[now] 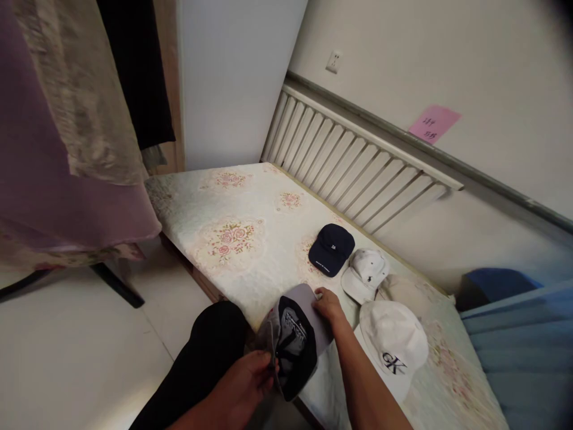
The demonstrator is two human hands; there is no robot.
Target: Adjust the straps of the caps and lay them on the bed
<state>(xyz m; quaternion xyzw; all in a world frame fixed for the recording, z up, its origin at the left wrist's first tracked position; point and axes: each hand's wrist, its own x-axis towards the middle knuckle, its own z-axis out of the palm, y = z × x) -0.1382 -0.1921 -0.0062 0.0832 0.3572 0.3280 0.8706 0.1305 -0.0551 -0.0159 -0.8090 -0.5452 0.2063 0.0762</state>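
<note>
Between my two hands is a grey baseball cap [293, 337], its dark inside turned up toward me. My left hand [248, 379] grips the cap's back edge near the strap. At the brim, my right hand [327, 303] pinches the side with its fingers. A navy cap [332, 249] lies on the bed beyond my right hand. Beside it rests a small white cap [366, 275] with a dark logo. Nearer, right of my forearm, sits a larger white cap [396, 343] with black letters, and a beige cap [403, 294] is partly hidden behind it.
The caps lie on a bed with a floral cover [233, 239]. A white radiator [349, 158] runs along the wall beneath a pink note [434, 123]. Clothes [85, 89] hang over a chair at left. Blue fabric [523, 352] stands at right. My knee [219, 331] is near the bed edge.
</note>
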